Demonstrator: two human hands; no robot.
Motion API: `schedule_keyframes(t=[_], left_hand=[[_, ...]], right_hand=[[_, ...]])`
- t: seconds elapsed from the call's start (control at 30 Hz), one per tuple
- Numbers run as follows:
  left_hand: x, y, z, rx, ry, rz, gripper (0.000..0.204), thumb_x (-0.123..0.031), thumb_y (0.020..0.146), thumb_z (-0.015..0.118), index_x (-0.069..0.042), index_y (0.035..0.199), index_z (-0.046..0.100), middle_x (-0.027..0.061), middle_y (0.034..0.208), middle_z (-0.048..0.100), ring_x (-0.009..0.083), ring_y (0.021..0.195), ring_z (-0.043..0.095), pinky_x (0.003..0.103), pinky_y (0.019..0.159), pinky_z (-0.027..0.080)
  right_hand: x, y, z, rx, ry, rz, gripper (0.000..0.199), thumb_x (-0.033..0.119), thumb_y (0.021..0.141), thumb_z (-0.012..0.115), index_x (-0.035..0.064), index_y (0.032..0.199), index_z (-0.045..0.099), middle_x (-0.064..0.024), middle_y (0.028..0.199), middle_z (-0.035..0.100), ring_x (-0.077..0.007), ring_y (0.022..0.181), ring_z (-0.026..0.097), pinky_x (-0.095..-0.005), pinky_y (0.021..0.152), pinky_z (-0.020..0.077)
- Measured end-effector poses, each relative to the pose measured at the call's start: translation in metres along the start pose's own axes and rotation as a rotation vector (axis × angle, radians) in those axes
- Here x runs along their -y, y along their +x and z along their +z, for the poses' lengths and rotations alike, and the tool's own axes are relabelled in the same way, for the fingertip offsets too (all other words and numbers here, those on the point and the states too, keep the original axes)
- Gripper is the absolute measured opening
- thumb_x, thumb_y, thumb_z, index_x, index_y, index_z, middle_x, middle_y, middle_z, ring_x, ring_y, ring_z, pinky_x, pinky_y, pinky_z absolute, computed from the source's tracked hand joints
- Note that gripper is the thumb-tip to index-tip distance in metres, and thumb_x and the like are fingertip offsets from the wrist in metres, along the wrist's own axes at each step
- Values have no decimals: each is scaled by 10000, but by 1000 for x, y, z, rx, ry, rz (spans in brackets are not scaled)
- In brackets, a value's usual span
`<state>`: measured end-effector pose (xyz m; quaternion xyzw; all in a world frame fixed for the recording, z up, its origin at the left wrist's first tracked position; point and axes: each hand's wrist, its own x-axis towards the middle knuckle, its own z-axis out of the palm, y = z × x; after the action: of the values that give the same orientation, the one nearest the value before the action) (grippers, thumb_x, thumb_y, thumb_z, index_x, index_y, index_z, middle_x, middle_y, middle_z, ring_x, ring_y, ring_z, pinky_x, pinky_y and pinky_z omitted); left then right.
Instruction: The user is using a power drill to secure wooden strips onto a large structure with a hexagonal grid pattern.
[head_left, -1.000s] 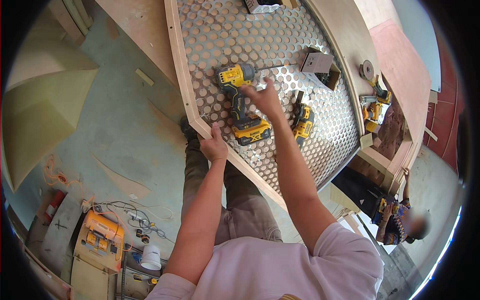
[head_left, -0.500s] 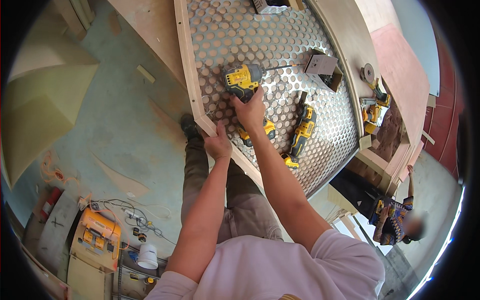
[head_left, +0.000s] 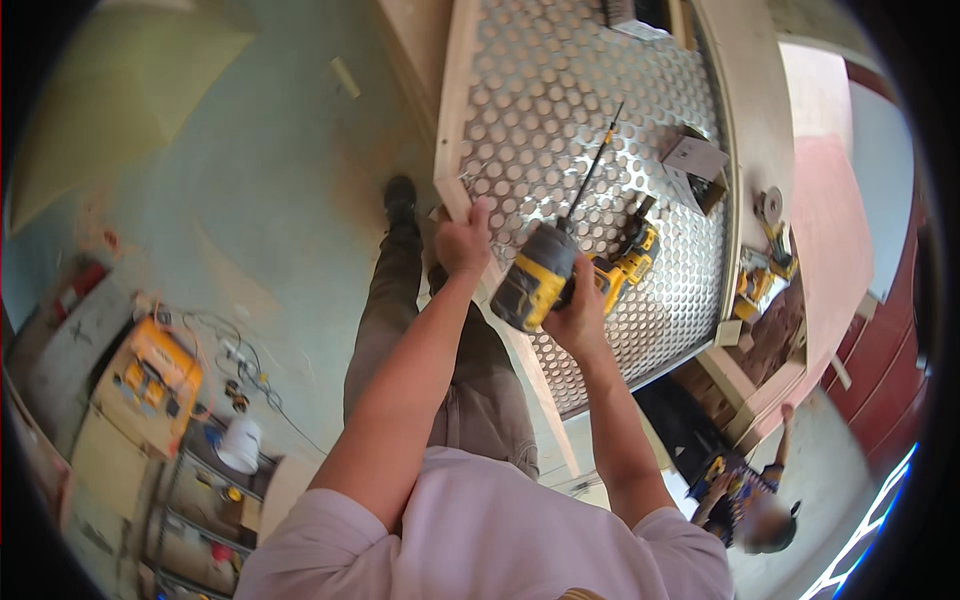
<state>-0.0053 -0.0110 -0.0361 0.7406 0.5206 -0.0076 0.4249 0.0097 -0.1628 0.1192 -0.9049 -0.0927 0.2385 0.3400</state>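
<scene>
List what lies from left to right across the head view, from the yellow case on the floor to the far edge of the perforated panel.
Yellow tool case → white container → left hand on the wooden frame edge → yellow drill in the right hand → second yellow drill → small box → tools on the wooden border.

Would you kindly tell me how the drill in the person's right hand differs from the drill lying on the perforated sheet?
The held drill is lifted off the surface in the right hand; the second drill lies flat on the perforated sheet, untouched. The held drill carries a long thin bit pointing up across the sheet; the second drill's bit looks short and dark. Both are yellow and black.
</scene>
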Motion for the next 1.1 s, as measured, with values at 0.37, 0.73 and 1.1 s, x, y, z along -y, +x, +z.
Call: schedule_keyframes(t=[0.37,0.73,1.1], left_hand=[[7,4,-5,96,-10,-106,631,-638,865,678,-9,907,696,254,825,717,449,807,710,515,700,569],[12,3,-1,89,1,-45,581,-595,895,674,-17,929,717,233,774,702,433,779,701,503,682,554],[9,2,-3,83,-48,-44,523,-544,881,712,-41,1023,694,215,837,724,420,812,710,489,697,562]], right_hand=[[10,-37,-35,354,-59,-257,855,135,640,908,21,1374,484,-207,1164,679,-405,1037,684,-433,886,558],[9,-35,-30,474,-34,-286,863,180,661,874,-2,1414,493,-223,1114,686,-418,1021,683,-431,876,551],[23,-28,-31,494,-45,-266,930,181,607,886,26,1423,468,-191,1024,704,-406,899,694,-430,793,560]])
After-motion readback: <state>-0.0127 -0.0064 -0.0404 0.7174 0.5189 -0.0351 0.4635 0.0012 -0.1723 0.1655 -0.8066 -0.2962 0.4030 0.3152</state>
